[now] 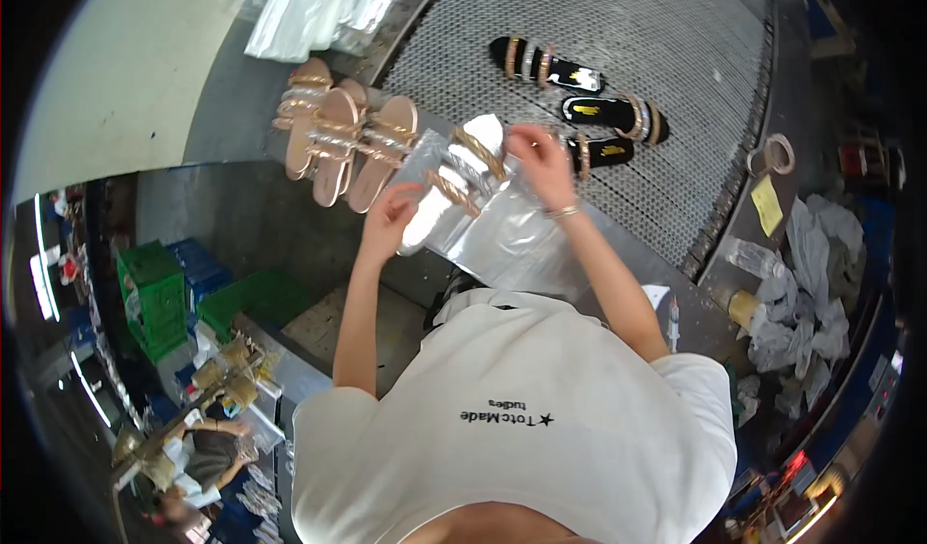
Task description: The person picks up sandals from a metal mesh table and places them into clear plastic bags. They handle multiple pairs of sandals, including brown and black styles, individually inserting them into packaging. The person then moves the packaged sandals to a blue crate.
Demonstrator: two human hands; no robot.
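Note:
A sandal [450, 193] with a shiny pale sole and gold and silver straps lies tilted in front of me, on a clear plastic bag [507, 240]. Beside its lower left end, my left hand [390, 218] has its fingers curled in, pinching at the bag's edge. At the sandal's upper right end is my right hand [544, 163], its fingers loosely bent and apart, with nothing visible in them. Several beige sandals [338, 143] with gold and silver straps stand together just left of the bag.
Several black sandals [603, 111] with sparkling straps lie on the grey mesh conveyor belt [666, 52] ahead. Clear bags [323, 8] are stacked at the upper left. Tape rolls [771, 155] and crumpled plastic [806, 293] are at right. Green crates [153, 298] and another person [214, 447] are at left.

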